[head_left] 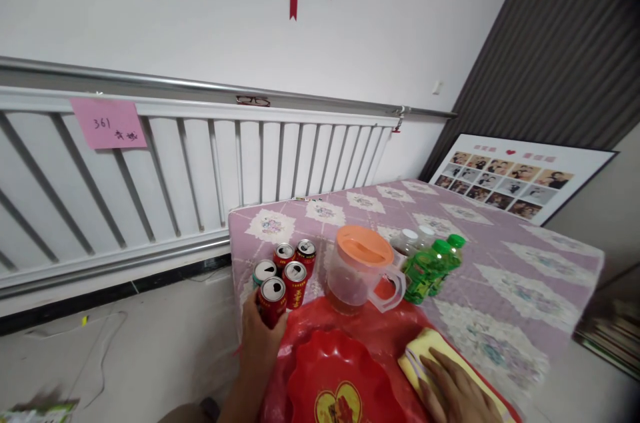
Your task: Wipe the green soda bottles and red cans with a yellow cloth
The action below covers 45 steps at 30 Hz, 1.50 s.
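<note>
My left hand (261, 333) is curled around the nearest red drink can (273, 298), thumb on one side and fingers on the other. This can stands upright at the front of a tight cluster of several opened cans, mostly red, such as the can (296, 283) just behind it. My right hand (453, 388) lies flat on a folded yellow cloth (430, 343), with its fingers stretched out. Between my hands is a red scalloped tray (320, 356) with a gold heart in it, partly cut off by the lower edge. Red plastic sheeting (367, 323) lies beneath the tray and cloth.
A clear plastic jug (345, 276) with an orange lid stands behind the tray. Several bottles, including a green-capped bottle (423, 273), stand right of it. A patterned pink tablecloth (345, 200) covers the table. Behind are a white radiator (165, 170) and a photo board (505, 173).
</note>
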### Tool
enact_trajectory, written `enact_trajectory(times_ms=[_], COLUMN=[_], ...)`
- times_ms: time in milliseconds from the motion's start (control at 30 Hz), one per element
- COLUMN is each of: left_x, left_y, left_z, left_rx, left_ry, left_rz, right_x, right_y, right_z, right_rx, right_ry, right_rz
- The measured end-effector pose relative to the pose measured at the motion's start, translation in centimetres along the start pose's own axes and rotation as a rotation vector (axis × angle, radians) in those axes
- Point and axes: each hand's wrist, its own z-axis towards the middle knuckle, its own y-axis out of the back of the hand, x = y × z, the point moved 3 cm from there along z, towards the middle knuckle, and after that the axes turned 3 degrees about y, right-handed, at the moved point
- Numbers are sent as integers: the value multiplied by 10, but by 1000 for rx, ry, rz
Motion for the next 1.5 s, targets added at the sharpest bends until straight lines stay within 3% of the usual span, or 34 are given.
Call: enact_trajectory(times_ms=[200, 400, 567, 767, 900, 1067, 1200, 1333, 1500], left_x=[-5, -31, -50, -58, -59, -53, -46, -48, -56], left_y=[2, 22, 32, 14, 6, 5, 14, 27, 40], left_z=[1, -4, -35, -83, -94, -84, -67, -50, -35], left_rx=[8, 16, 159, 418, 481, 428, 318, 221, 134], left_ry=[17, 88, 99, 38, 55, 171, 254, 291, 381], left_rz=[18, -15, -73, -128, -125, -189, -190, -203, -333], right_x=[12, 22, 25, 26, 28, 28, 35, 60, 97], right_y=[12, 22, 24, 26, 27, 33, 52, 65, 59], right_z=[4, 7, 6, 6, 6, 11, 20, 21, 13], right_rx=[11, 48, 57, 47, 45, 111, 100, 154, 306], right_ry=[-48, -59, -54, -55, -41, -40, -30, -58, -217], right_rz=[18, 7, 11, 18, 14, 32, 78, 260, 455])
